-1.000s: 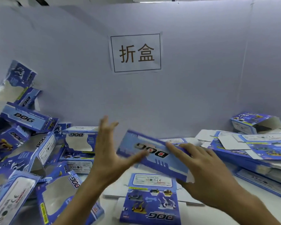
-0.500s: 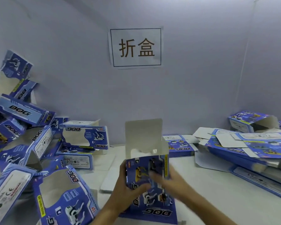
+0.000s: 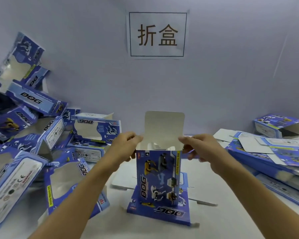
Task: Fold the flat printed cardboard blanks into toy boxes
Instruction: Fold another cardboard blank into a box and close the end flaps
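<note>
A blue printed toy box (image 3: 158,176) stands upright in the middle of the table, its white top flap (image 3: 164,128) raised and its top open. My left hand (image 3: 123,147) pinches the box's upper left edge. My right hand (image 3: 199,149) pinches the upper right edge at the base of the flap. Under the box lies a flat blue blank (image 3: 162,211) marked DOG.
Several folded window boxes (image 3: 41,135) are heaped on the left against the wall. A stack of flat blanks (image 3: 274,156) lies on the right with an open box (image 3: 281,126) behind it. A paper sign (image 3: 158,34) hangs on the wall. The white table (image 3: 223,190) shows between the piles.
The blank that I held sideways in the air has been opened into an upright box standing on the table. Both hands have moved up to its top edges.
</note>
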